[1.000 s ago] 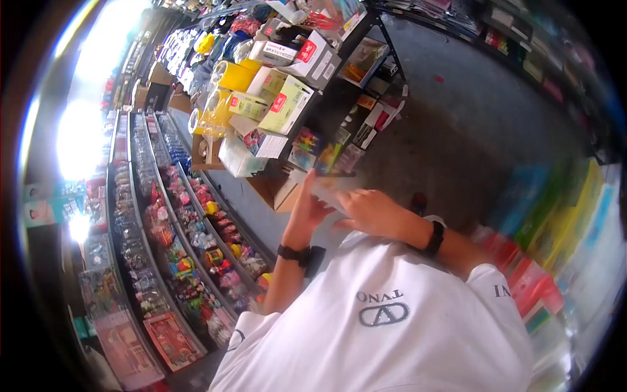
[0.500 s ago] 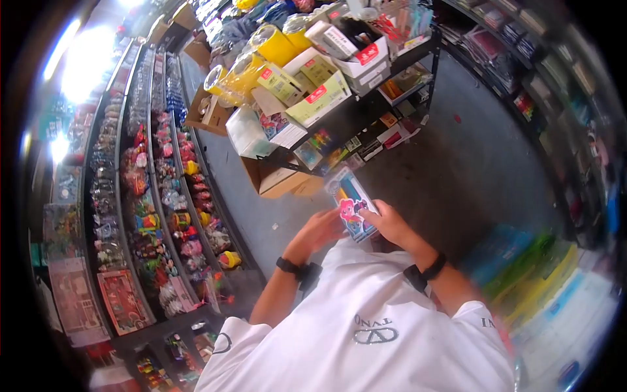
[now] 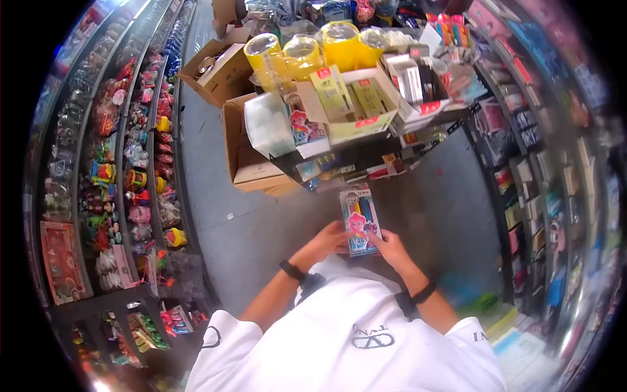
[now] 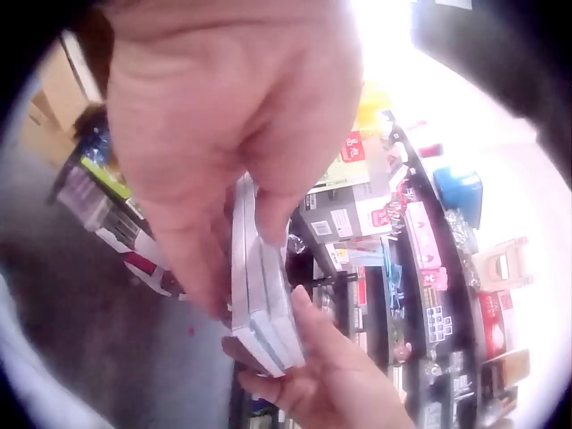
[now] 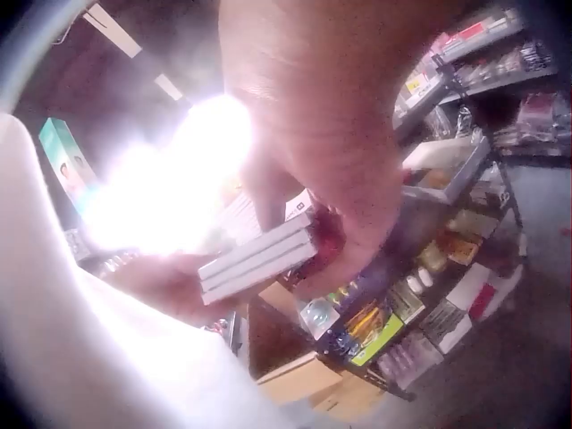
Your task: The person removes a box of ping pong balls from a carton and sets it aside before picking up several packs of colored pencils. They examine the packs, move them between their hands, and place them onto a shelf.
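Observation:
In front of the white shirt, both hands hold a small stack of flat boxes [image 3: 360,219] upright. The top box has a pink cartoon pony and long coloured sticks behind a window. My left hand [image 3: 331,240] grips the stack's left edge, with thumb and fingers on opposite faces in the left wrist view. At the lower right corner my right hand [image 3: 394,252] pinches it, thumb lying on the front. Edge-on, the stacked boxes [image 5: 259,261] show as thin white layers in the right wrist view.
Ahead stands a black rack [image 3: 366,149] carrying open cartons, yellow tape rolls [image 3: 266,60] and a similar pony box [image 3: 305,125]. Brown cartons [image 3: 251,173] sit at its left. Shelves of bagged toys [image 3: 140,176] line the left; more shelves [image 3: 522,163] line the right.
The view has swung left, so the rack now stands straight ahead. The blurred stack has turned to show its pony front, and the left hand has closed onto its left edge.

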A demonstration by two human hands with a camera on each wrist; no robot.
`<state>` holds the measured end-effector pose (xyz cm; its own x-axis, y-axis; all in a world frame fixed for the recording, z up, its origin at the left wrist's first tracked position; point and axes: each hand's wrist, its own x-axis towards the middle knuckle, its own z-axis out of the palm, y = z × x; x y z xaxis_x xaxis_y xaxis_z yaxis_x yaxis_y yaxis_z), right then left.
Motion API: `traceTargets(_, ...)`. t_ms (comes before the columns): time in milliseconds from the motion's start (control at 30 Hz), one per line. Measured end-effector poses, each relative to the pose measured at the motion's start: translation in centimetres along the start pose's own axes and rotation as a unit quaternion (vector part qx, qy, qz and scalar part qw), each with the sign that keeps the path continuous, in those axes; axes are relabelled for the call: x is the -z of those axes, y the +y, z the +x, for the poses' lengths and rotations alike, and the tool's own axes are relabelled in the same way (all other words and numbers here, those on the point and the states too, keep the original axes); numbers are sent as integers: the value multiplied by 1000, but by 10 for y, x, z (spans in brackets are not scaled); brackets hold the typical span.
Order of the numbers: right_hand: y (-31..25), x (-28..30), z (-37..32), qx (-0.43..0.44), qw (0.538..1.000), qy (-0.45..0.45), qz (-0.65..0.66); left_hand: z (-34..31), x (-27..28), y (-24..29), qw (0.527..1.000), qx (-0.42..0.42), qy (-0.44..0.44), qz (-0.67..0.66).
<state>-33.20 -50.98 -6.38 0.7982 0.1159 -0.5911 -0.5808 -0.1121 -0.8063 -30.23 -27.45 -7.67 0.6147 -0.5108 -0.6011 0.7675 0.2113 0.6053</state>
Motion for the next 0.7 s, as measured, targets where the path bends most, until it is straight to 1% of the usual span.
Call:
traceTargets(33, -7, 0, 4, -10, 1000, 2, 3, 1, 1, 6, 1000, -3, -3, 3)
traceTargets(133, -15, -4, 19, 43, 998, 3, -46, 1, 4, 22, 999, 2, 8, 37)
traceTargets(167, -17, -4, 25, 33, 998, -3, -53, 1, 6, 26, 999, 5, 16, 52)
traceTargets(233, -25, -7, 35, 12, 998, -17, -62, 3, 9, 26, 999, -26, 23, 40)
traceTargets(300, -37, -9, 45, -16, 995, -53, -79, 8, 20, 27, 998, -45, 28, 26)
traceTargets(367, -40, -10, 59, -43, 992, -90, -76, 16, 31, 14, 998, -54, 32, -6)
traceTargets(433, -37, -7, 81, -72, 988, -125, -61, 13, 26, 12, 995, -60, 73, -35)
traceTargets(533, -44, 2, 106, -76, 975, -188, -92, 18, 17, -1, 984, -69, 147, -73)
traceTargets(567, -34, 17, 123, -94, 969, -214, -75, 33, 4, -20, 975, -64, 185, -107)
traceTargets(600, -29, 22, 135, -96, 968, -227, -49, 37, -7, -19, 968, -75, 202, -133)
traceTargets(633, -22, 31, 149, -99, 966, -239, -23, 57, -7, -29, 963, -101, 202, -150)
traceTargets(667, 14, 49, 178, -97, 948, -297, -57, 67, -11, -49, 958, -114, 203, -170)
traceTargets(700, 22, 64, 186, -93, 951, -285, -77, 79, -15, -65, 952, -132, 203, -185)
